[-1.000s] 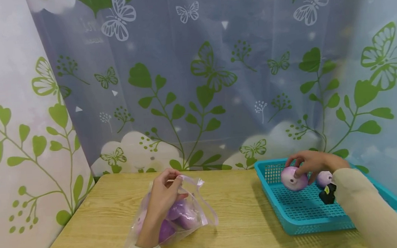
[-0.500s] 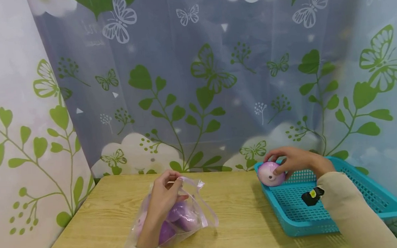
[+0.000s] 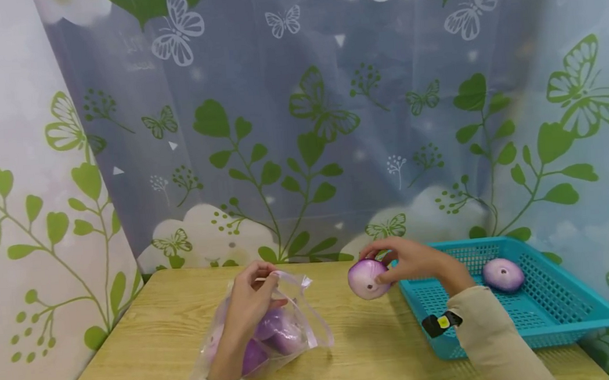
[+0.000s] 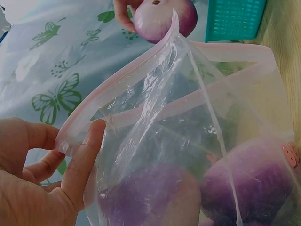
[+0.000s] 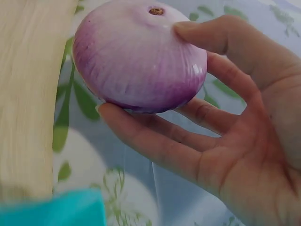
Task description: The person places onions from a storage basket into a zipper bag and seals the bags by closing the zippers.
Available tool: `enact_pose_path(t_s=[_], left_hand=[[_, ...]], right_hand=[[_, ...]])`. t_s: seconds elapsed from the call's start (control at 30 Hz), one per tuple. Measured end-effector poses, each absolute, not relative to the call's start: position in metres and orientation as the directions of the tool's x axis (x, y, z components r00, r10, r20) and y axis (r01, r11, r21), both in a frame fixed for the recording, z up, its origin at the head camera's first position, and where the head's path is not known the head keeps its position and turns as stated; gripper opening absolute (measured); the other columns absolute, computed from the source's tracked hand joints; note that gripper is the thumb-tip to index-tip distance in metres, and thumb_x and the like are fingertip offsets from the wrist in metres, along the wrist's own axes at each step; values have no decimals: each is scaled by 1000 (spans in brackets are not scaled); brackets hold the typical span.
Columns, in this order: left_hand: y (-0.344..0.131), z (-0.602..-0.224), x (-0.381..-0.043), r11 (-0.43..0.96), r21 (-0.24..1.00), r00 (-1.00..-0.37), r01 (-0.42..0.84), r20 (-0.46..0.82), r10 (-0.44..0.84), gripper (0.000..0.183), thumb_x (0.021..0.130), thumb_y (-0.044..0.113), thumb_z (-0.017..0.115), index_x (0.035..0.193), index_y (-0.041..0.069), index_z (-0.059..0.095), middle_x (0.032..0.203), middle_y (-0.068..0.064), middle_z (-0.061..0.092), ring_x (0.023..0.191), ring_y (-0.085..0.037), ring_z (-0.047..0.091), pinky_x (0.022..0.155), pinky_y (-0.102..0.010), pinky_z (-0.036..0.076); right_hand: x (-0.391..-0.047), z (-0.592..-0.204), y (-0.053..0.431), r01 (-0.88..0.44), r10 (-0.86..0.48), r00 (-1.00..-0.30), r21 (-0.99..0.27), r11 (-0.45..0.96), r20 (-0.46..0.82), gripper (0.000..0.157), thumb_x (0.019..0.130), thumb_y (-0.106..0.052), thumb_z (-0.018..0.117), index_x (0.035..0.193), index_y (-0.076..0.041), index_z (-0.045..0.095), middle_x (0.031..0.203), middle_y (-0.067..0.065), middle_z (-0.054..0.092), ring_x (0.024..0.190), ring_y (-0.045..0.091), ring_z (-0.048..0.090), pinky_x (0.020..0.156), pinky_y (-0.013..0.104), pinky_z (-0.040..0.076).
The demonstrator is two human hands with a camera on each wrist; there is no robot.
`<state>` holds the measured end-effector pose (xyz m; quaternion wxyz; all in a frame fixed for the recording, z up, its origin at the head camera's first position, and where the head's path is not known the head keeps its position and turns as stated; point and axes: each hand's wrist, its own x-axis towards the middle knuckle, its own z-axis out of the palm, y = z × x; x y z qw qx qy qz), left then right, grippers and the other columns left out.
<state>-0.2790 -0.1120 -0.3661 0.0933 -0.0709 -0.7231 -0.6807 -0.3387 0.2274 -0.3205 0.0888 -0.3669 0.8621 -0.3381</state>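
Note:
My right hand (image 3: 410,262) grips a purple onion (image 3: 369,279) between thumb and fingers, held up just left of the teal basket. Its root end shows as a small brown spot in the right wrist view, where the onion (image 5: 141,61) looks glossy. At the left, my left hand (image 3: 251,303) pinches the rim of a clear zip bag (image 3: 312,317). Seen from the left wrist, the mouth of the bag (image 4: 235,54) gapes, and purple onions (image 4: 249,183) lie inside it. One more onion (image 3: 503,275) sits in the basket.
A teal plastic basket (image 3: 481,348) with slotted walls stands on the right of the wooden table (image 3: 356,349). Printed cloth (image 3: 281,156) with leaves and butterflies hangs behind the table and at both sides.
My right hand has carried the onion leftward from inside the basket, over its left rim, to above the table. The left hand and the bag have stayed in place.

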Motion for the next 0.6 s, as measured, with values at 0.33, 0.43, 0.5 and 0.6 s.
enact_pose_path(t_s=[0.33,0.43,0.5,0.6], left_hand=[[-112,-366,-277,63,975,-976,213,216,-31,13,101,5,60,112,-2,63,110,-15,60,86,-17,63,69,-36,69],[-111,-367,-277,69,974,-976,214,217,-29,14,102,6,60,113,-2,63,111,-16,60,86,-17,63,69,-36,69],[-110,-367,-277,74,974,-976,216,218,-26,14,102,6,60,113,-2,63,112,-17,60,87,-17,63,70,-37,69],[-108,-367,-277,76,973,-975,218,220,-21,15,102,6,60,114,-2,63,113,-17,60,88,-19,64,70,-37,69]], right_hand=[[-322,-335,185,-619,-718,-675,-659,428,168,46,89,-8,77,133,-8,63,127,15,63,107,26,66,85,27,62],[-317,-337,176,-638,-706,-680,-633,440,195,46,90,-10,77,133,-10,63,129,12,64,110,26,64,85,26,61],[-314,-340,170,-649,-699,-683,-617,445,215,46,90,-10,77,133,-11,63,130,12,64,111,27,63,82,24,62],[-309,-343,162,-665,-691,-679,-607,435,248,45,90,-10,77,133,-10,63,128,13,64,111,29,65,79,21,63]])
